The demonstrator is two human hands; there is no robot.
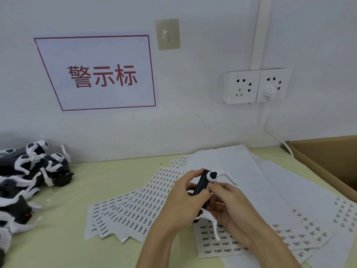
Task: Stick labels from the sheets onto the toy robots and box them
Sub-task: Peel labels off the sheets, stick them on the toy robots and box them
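I hold one black-and-white toy robot (205,179) above the label sheets at the table's middle. My left hand (182,198) grips its black body from the left. My right hand (229,202) supports it from the right, with thumb and forefinger pinched against the body's side; whether a label sits under them is hidden. A fan of label sheets (135,206) lies to the left of my hands. Another sheet (218,242) lies under them. A pile of toy robots (29,176) is at the far left. The cardboard box (328,161) stands at the right.
Blank backing sheets (241,171) and partly used label sheets (343,215) overlap on the right of the yellow-green table (63,219). On the wall behind are a red-framed sign (100,74), a hook (167,34) and a double socket (257,86) with a white cable.
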